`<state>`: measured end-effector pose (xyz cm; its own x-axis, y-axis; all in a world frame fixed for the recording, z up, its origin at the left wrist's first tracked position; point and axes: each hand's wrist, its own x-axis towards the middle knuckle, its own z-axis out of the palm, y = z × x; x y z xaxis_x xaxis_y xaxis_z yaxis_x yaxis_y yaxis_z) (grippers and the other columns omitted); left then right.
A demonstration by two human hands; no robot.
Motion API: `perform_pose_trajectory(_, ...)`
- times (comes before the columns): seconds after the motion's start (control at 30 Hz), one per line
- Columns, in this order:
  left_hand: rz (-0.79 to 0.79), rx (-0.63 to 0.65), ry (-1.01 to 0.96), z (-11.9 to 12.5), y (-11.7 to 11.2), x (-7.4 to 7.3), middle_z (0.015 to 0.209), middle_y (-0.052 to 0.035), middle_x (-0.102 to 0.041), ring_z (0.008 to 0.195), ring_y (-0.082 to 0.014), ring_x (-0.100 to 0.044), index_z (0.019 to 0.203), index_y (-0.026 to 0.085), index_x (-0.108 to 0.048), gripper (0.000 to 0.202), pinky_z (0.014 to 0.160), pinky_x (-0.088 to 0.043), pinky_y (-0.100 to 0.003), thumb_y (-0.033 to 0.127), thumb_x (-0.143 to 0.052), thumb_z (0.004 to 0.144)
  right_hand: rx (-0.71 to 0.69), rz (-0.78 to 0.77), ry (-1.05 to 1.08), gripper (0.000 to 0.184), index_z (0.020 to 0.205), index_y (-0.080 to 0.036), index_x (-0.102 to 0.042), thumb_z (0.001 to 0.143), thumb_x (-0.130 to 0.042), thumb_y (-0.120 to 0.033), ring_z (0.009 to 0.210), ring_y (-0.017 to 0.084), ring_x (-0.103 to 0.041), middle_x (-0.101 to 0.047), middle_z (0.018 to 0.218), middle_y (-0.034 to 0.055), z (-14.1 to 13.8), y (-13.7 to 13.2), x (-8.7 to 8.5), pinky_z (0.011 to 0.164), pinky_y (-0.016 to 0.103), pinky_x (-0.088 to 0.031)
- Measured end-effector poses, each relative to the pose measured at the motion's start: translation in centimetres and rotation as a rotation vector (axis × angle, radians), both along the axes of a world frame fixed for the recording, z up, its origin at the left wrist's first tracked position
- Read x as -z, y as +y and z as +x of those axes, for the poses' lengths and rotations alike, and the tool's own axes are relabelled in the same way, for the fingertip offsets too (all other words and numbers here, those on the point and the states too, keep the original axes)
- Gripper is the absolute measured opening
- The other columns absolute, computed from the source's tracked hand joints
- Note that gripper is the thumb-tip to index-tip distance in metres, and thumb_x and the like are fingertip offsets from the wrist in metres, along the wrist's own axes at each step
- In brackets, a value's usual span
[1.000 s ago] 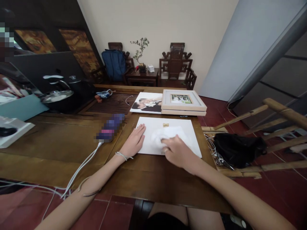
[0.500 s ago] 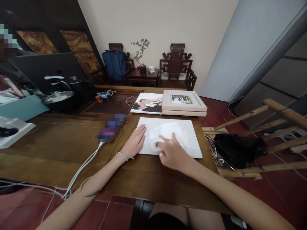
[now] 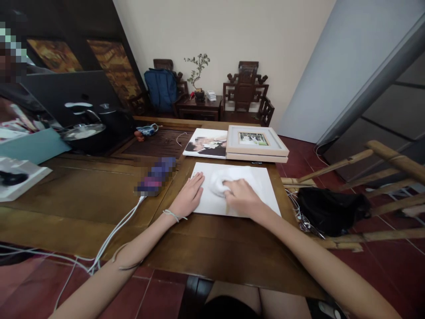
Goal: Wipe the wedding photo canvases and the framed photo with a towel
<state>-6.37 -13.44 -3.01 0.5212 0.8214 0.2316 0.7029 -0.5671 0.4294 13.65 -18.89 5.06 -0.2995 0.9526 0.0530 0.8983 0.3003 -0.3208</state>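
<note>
A white rectangular board [image 3: 262,186] lies flat on the wooden table [image 3: 206,248] in front of me. My left hand [image 3: 190,192] rests open and flat on the board's left edge, pinning it. My right hand [image 3: 244,197] presses a bunched white cloth [image 3: 219,185] onto the middle of the board, fingers curled over it.
Behind the board lie an unframed photo print [image 3: 206,142] and a stacked light wooden picture frame [image 3: 255,141]. A blurred purple object [image 3: 156,176] with a white cable [image 3: 113,230] sits to the left. A black bag [image 3: 332,208] rests on bamboo poles at the right.
My right hand has slid the white cloth across the board, first toward me and left, then away toward the board's middle. My left hand has stayed put.
</note>
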Motion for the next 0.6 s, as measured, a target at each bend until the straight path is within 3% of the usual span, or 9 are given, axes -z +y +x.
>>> perform_pose_trajectory(0.1,0.001,0.006,-0.015,0.0,0.0,0.0,0.145,-0.015,-0.031,0.136,-0.0224,-0.023,0.136,0.007,-0.035,0.049,0.111,-0.019,-0.045,0.028,-0.027,0.092,0.05,0.026,-0.024,0.029,0.09,-0.017,-0.063,0.082,-0.035,-0.019,0.084,0.025,-0.058,-0.066,0.086,0.0103,-0.1,3.4,-0.1,0.079,0.035,-0.034)
perform_pose_trajectory(0.2,0.0,0.008,-0.032,0.0,0.0,0.1,0.145,-0.0148,-0.031,0.136,-0.0228,-0.023,0.135,0.009,-0.036,0.048,0.111,-0.019,-0.046,0.028,-0.028,0.092,0.075,0.044,-0.038,0.032,0.096,-0.016,-0.063,0.082,-0.035,-0.019,0.09,0.027,-0.057,-0.066,0.092,0.0126,-0.8,4.1,0.3,0.087,0.042,-0.03)
perform_pose_trajectory(0.37,0.0,0.005,-0.028,0.0,0.0,0.1,0.145,-0.0143,-0.031,0.136,-0.0226,-0.023,0.135,0.009,-0.036,0.049,0.111,-0.02,-0.046,0.029,-0.028,0.092,-0.017,0.045,-0.051,0.029,0.096,-0.016,-0.062,0.077,-0.04,-0.016,0.095,0.027,-0.056,-0.061,0.105,0.0138,-2.0,-1.2,1.0,0.097,0.054,-0.016)
perform_pose_trajectory(0.5,0.005,0.0,-0.013,0.0,0.0,0.1,0.145,-0.0155,-0.032,0.136,-0.0227,-0.023,0.135,0.006,-0.036,0.049,0.111,-0.02,-0.046,0.028,-0.028,0.091,-0.188,-0.031,0.028,0.018,0.078,-0.018,-0.06,0.073,-0.042,-0.015,0.089,0.024,-0.056,-0.063,0.092,0.0083,-1.8,-6.2,0.2,0.097,0.055,-0.016)
perform_pose_trajectory(0.6,0.011,-0.002,-0.02,0.0,0.0,0.0,0.144,-0.0145,-0.033,0.136,-0.0223,-0.023,0.134,0.008,-0.037,0.048,0.111,-0.021,-0.046,0.027,-0.029,0.091,-0.23,-0.112,0.12,0.017,0.071,-0.019,-0.057,0.072,-0.041,-0.011,0.074,0.018,-0.056,-0.064,0.078,0.002,-0.9,-6.8,-0.5,0.097,0.048,-0.022)
